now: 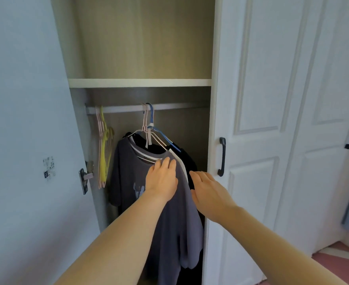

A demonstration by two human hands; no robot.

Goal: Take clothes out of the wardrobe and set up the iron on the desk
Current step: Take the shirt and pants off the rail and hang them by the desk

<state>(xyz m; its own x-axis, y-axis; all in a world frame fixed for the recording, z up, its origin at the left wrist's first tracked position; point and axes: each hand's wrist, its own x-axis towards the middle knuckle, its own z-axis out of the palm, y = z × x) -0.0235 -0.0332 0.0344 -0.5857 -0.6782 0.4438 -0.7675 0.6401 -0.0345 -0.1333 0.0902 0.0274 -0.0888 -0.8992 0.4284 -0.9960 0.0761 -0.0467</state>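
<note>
Left hand (161, 182) flat on grey shirt (175, 219); right hand (207, 192) just beside

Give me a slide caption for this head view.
Both open hands, left hand and right hand, reach the grey shirt hanging on the rail.

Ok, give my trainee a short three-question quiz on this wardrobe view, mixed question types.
1. True or false: the grey T-shirt is off the rail.
2. Which hand lies flat on the grey T-shirt's shoulder? A) left hand B) right hand
3. Fill in: the empty yellow hangers hang at the ____ end of the rail.

Key:
1. False; its hanger is hooked on the rail.
2. A; the right hand is open beside the clothes, and contact cannot be told.
3. Left, by the open door.
</note>
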